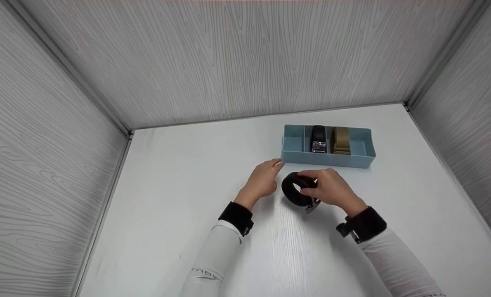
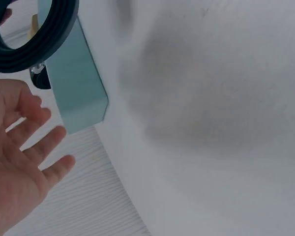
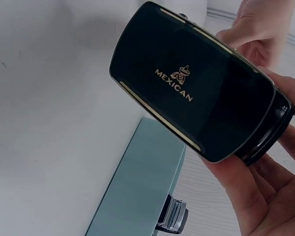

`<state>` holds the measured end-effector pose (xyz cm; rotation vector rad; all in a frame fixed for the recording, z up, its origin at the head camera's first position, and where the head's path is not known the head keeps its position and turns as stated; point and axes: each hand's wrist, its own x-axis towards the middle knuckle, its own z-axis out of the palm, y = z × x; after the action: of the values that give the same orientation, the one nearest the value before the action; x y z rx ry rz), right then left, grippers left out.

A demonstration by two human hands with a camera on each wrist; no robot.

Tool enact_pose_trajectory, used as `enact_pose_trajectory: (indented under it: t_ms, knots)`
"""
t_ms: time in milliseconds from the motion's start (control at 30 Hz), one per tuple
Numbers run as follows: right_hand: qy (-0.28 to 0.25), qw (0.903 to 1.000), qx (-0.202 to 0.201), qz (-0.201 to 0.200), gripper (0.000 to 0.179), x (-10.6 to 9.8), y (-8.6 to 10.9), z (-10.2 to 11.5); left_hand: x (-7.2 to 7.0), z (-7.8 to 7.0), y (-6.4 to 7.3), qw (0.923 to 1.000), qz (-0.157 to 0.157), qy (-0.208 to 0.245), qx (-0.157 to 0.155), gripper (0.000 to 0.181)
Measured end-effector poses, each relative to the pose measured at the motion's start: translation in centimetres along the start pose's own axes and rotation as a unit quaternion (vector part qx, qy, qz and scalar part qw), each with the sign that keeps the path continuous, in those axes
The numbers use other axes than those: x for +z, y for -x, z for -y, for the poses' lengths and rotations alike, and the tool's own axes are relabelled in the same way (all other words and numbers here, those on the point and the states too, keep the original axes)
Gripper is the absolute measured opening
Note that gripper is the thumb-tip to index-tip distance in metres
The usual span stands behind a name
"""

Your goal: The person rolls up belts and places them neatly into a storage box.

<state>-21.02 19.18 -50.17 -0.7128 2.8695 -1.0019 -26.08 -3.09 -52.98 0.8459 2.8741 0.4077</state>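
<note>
A rolled black belt [image 1: 291,195] is held in my right hand [image 1: 331,187], pinched between thumb and fingers above the table. Its dark plate buckle [image 3: 191,83], lettered MEXICAN with gold edge lines, faces the right wrist camera. To the left of the roll is my left hand [image 1: 264,179], fingers spread and apart from the belt, near the box's front left corner. Behind both hands stands a light blue divided box [image 1: 324,158]. Inside it sit a rolled black belt with a silver buckle [image 1: 319,140] and a rolled tan belt [image 1: 341,140] in neighbouring compartments.
The white table [image 1: 179,173] meets a wood-grain back wall [image 1: 245,62] and side walls on the left and right. The box stands toward the back right of the table. Black straps [image 1: 236,218] with small cameras circle both wrists.
</note>
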Motion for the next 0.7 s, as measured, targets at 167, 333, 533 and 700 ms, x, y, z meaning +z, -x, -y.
enact_pose_trajectory:
  t_ms: [167,333,533,700]
  knots:
    - [0.022,0.9993,0.012,-0.027,0.044,0.0,-0.5,-0.1,0.7,-0.3,-2.1,0.9945,0.011,-0.098,-0.035,0.059]
    - [0.049,0.9981,0.007,-0.037,0.045,0.2,-0.6,-0.3,1.3,-0.3,-3.0,0.9916,0.028,-0.109,-0.063,0.057]
    - [0.066,0.9966,0.014,-0.048,0.045,0.1,-0.8,-0.7,1.2,-0.4,-3.1,0.9909,0.038,-0.111,-0.066,0.054]
    - [0.066,0.9957,0.023,-0.061,0.045,0.3,-1.0,-0.6,1.1,-0.6,-2.7,0.9870,0.041,-0.144,-0.059,0.057]
